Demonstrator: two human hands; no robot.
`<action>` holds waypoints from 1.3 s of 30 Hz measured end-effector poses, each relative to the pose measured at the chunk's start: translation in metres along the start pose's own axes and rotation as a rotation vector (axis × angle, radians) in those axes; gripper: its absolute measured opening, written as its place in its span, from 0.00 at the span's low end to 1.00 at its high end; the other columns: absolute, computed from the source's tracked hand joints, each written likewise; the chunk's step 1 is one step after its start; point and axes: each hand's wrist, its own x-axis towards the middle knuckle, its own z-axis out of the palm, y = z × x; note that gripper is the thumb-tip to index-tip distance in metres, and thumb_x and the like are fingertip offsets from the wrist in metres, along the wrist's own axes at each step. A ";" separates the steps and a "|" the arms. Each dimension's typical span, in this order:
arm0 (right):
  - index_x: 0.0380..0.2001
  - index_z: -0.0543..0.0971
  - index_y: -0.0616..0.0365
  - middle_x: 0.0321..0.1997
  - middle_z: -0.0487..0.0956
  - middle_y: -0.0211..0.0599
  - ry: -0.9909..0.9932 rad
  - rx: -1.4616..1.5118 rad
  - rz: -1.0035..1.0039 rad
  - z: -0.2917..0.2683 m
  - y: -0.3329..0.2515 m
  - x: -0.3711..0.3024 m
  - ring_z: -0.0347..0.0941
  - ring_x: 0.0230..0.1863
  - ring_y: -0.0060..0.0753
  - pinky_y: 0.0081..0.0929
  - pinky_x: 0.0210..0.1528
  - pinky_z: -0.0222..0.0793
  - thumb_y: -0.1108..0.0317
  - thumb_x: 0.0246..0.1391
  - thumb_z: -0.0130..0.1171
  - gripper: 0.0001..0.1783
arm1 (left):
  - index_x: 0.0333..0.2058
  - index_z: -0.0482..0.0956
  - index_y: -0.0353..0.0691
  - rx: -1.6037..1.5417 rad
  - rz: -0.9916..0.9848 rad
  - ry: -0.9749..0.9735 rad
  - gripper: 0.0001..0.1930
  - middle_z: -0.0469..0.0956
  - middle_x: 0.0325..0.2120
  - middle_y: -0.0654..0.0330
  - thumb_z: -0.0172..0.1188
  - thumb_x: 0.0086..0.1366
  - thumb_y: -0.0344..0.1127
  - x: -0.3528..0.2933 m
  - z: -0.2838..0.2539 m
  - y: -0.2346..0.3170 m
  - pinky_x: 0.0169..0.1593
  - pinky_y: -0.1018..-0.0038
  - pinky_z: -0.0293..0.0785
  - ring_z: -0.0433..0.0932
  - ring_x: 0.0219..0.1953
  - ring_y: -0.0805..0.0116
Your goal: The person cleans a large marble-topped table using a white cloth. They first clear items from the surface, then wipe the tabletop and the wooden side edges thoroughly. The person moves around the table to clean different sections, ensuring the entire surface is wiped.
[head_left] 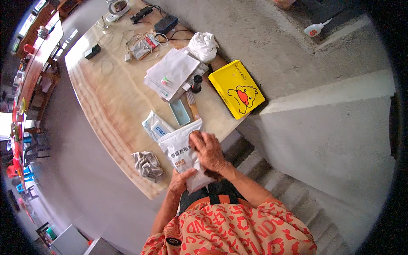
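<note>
A white zip-top plastic bag (175,149) with dark and orange print is held upright at the table's near end, in front of my body. My left hand (182,180) grips its lower left part, with the thumb across the front. Over the bag's upper right side lies my right hand (207,151), fingers bent and pressed against it, slightly blurred. Something dark brown shows below my right hand; I cannot make out what it is. Just behind the bag rests a white and blue packet (155,125), partly covered by it.
On the marble-patterned table (114,102) lie a crumpled grey cloth (147,165), a pale blue tray (179,112), a brush (192,105), a black bottle (196,83), papers (172,70), white cloth (203,46) and tangled cables (144,44). A yellow duck box (237,89) sits at the right edge. Steps (280,187) descend at right.
</note>
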 end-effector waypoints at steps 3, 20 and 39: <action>0.57 0.67 0.52 0.49 0.67 0.45 0.054 0.098 0.183 -0.020 0.026 0.018 0.63 0.50 0.53 0.42 0.53 0.63 0.73 0.43 0.61 0.33 | 0.47 0.75 0.35 0.027 -0.042 -0.044 0.23 0.79 0.40 0.59 0.69 0.50 0.24 -0.013 0.018 0.005 0.45 0.68 0.76 0.79 0.40 0.66; 0.57 0.68 0.52 0.54 0.71 0.42 -0.001 -0.027 -0.006 -0.024 0.016 0.016 0.66 0.48 0.50 0.44 0.53 0.64 0.73 0.40 0.59 0.34 | 0.46 0.74 0.34 0.405 -0.015 -0.155 0.21 0.80 0.35 0.58 0.67 0.53 0.28 -0.027 0.051 0.026 0.43 0.67 0.77 0.80 0.36 0.67; 0.56 0.70 0.55 0.58 0.68 0.41 -0.080 0.083 -0.224 -0.074 -0.009 -0.025 0.64 0.53 0.47 0.43 0.58 0.60 0.68 0.40 0.62 0.34 | 0.45 0.74 0.36 -0.031 0.074 -0.030 0.17 0.78 0.37 0.59 0.61 0.62 0.40 0.015 0.061 0.036 0.39 0.72 0.77 0.77 0.36 0.70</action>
